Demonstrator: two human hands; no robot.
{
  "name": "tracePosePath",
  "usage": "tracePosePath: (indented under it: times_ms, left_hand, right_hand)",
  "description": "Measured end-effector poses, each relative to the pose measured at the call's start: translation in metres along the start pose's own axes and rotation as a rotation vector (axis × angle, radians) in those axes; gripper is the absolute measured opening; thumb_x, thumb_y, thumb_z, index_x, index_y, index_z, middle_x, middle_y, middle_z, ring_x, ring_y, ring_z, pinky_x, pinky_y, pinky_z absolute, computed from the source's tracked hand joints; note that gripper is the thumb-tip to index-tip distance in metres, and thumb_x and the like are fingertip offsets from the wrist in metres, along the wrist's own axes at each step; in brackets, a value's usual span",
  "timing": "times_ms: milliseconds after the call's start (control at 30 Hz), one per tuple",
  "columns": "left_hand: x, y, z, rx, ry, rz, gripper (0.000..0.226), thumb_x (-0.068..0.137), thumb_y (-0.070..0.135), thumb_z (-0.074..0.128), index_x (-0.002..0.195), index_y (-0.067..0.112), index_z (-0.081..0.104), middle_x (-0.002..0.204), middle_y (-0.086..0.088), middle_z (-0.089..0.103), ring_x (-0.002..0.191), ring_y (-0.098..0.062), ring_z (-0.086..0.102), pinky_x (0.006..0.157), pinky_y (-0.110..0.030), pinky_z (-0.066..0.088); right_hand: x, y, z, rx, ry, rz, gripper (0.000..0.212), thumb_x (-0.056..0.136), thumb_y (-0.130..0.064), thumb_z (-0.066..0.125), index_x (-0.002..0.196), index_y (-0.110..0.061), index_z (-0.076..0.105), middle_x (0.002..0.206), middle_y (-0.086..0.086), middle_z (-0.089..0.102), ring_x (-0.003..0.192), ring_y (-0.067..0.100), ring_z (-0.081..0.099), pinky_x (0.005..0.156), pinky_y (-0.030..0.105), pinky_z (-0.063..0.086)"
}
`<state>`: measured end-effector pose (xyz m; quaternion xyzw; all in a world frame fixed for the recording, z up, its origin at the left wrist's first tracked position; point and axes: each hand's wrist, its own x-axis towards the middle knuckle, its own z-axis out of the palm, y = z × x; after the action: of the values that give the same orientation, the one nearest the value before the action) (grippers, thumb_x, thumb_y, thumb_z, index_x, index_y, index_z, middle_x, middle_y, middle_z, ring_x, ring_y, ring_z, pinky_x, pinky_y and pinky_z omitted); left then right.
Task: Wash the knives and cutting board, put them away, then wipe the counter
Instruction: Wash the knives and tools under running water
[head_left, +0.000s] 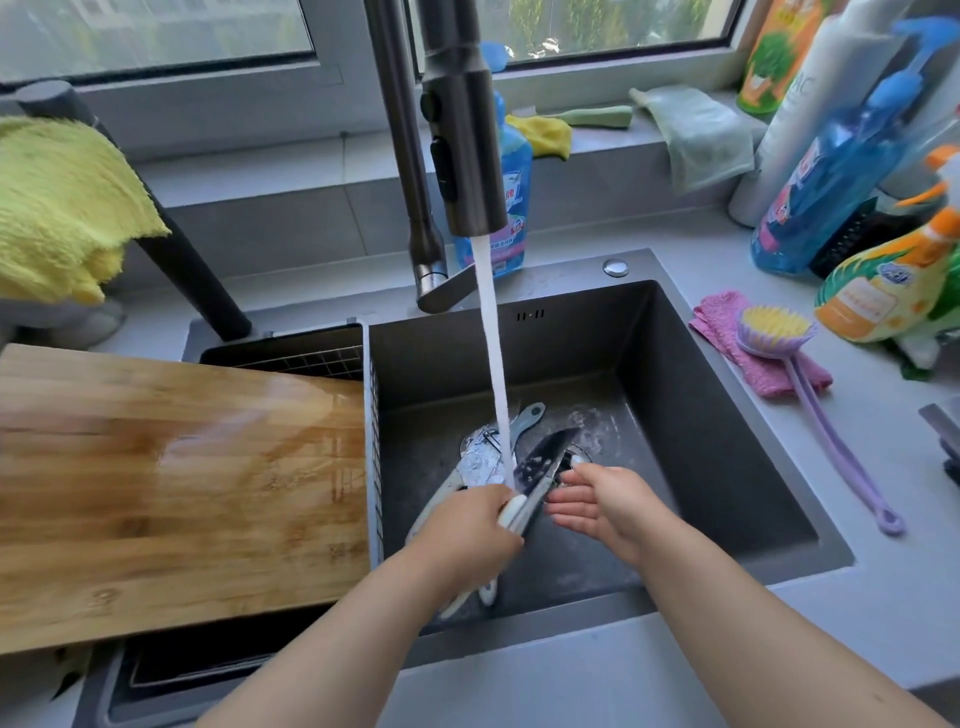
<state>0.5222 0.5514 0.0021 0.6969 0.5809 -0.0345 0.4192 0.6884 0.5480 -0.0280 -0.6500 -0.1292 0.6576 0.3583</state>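
At frame centre, the left hand (470, 525) grips a dark-bladed knife (543, 465) under the running water (491, 364), while the right hand (605, 501) lies open, fingers straight, just beside the blade.

Daylight comes through a wide window (156, 31) across the top of the frame, its pale grey frame resting on a grey tiled sill (597, 140). Below it a light grey countertop (857, 467) surrounds a dark, square-cornered sink (727, 415) at centre. A dark metal pull-down faucet (462, 130) rises at top centre, water running.
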Motion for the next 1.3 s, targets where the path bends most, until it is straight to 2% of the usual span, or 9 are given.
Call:
tracePosePath:
  times_ms: [200, 667, 800, 1033, 1067, 1100, 1133, 1233, 1300]
  left_hand:
    - [-0.01, -0.014, 0.008, 0.352, 0.099, 0.205, 0.023, 0.084, 0.024, 0.05, 0.106, 0.027, 0.055, 0.107, 0.001, 0.062, 0.1, -0.024, 0.058, 0.077, -0.033, 0.046]
    - [-0.014, -0.02, 0.001, 0.527, 0.085, 0.14, 0.038, 0.086, 0.016, 0.05, 0.122, 0.024, 0.043, 0.116, -0.003, 0.054, 0.102, -0.03, 0.058, 0.074, -0.035, 0.045]
    - [-0.003, -0.021, 0.0, 0.126, 0.031, 0.033, 0.044, 0.08, 0.021, 0.064, 0.122, 0.025, 0.053, 0.116, 0.0, 0.05, 0.097, -0.021, 0.06, 0.081, -0.034, 0.053]
    - [-0.002, -0.014, -0.008, -1.231, -0.079, -0.383, 0.017, 0.089, -0.006, 0.05, 0.101, -0.011, 0.06, 0.071, -0.018, 0.063, 0.051, -0.017, 0.063, 0.04, -0.021, 0.049]
    - [-0.002, -0.015, -0.008, -1.383, -0.111, -0.432, 0.015, 0.09, -0.005, 0.049, 0.099, -0.011, 0.059, 0.07, -0.017, 0.063, 0.048, -0.016, 0.063, 0.038, -0.019, 0.049]
    - [-0.002, -0.016, -0.006, -1.52, -0.153, -0.483, 0.014, 0.091, -0.002, 0.048, 0.099, -0.009, 0.058, 0.07, -0.016, 0.063, 0.045, -0.015, 0.062, 0.037, -0.019, 0.048]
    - [-0.002, -0.016, -0.005, -1.633, -0.195, -0.527, 0.016, 0.092, 0.0, 0.047, 0.103, -0.008, 0.056, 0.069, -0.016, 0.062, 0.043, -0.015, 0.061, 0.037, -0.018, 0.048]
    - [-0.001, -0.017, 0.003, -1.843, -0.245, -0.607, 0.025, 0.091, 0.001, 0.045, 0.114, -0.004, 0.049, 0.067, -0.019, 0.06, 0.038, -0.015, 0.057, 0.035, -0.019, 0.049]
    - [-0.001, -0.017, 0.007, -1.934, -0.238, -0.633, 0.019, 0.09, 0.001, 0.045, 0.108, -0.004, 0.049, 0.075, -0.022, 0.059, 0.038, -0.016, 0.058, 0.034, -0.019, 0.049]
  right_hand:
    - [0.005, 0.011, 0.011, 0.189, -0.06, 0.05, 0.024, 0.101, -0.006, 0.036, 0.093, 0.002, 0.058, 0.087, 0.02, 0.067, 0.081, 0.03, 0.064, 0.073, 0.037, 0.054]
    - [0.014, 0.015, 0.03, 0.266, -0.014, 0.073, 0.021, 0.095, 0.011, 0.03, 0.098, 0.005, 0.05, 0.085, 0.025, 0.065, 0.066, 0.029, 0.069, 0.06, 0.036, 0.059]
    - [0.003, 0.003, 0.029, 0.158, 0.001, 0.03, 0.021, 0.098, 0.003, 0.034, 0.097, 0.002, 0.055, 0.081, 0.021, 0.067, 0.074, 0.029, 0.066, 0.063, 0.033, 0.058]
    - [-0.005, -0.005, 0.033, -0.17, -0.028, -0.029, 0.037, 0.099, -0.009, 0.041, 0.127, 0.013, 0.049, 0.117, 0.036, 0.056, 0.093, 0.035, 0.059, 0.091, 0.042, 0.049]
    - [-0.005, -0.007, 0.032, -0.213, -0.024, -0.042, 0.04, 0.099, -0.007, 0.04, 0.13, 0.017, 0.043, 0.126, 0.042, 0.046, 0.093, 0.02, 0.044, 0.102, 0.05, 0.04]
    - [-0.006, -0.01, 0.03, -0.241, -0.01, -0.041, 0.042, 0.098, -0.004, 0.039, 0.131, 0.021, 0.035, 0.133, 0.044, 0.035, 0.129, 0.049, 0.021, 0.111, 0.053, 0.027]
    - [-0.006, -0.013, 0.027, -0.255, 0.003, -0.043, 0.043, 0.098, -0.002, 0.038, 0.132, 0.023, 0.03, 0.135, 0.044, 0.027, 0.128, 0.055, 0.033, 0.113, 0.055, 0.017]
    - [-0.007, -0.023, 0.016, -0.314, 0.026, -0.069, 0.041, 0.098, -0.003, 0.041, 0.128, 0.024, 0.038, 0.132, 0.044, 0.035, 0.116, 0.056, 0.047, 0.106, 0.049, 0.038]
    - [-0.007, -0.027, 0.012, -0.344, 0.022, -0.085, 0.039, 0.097, -0.002, 0.042, 0.125, 0.024, 0.041, 0.129, 0.045, 0.035, 0.069, 0.035, 0.057, 0.066, 0.027, 0.048]
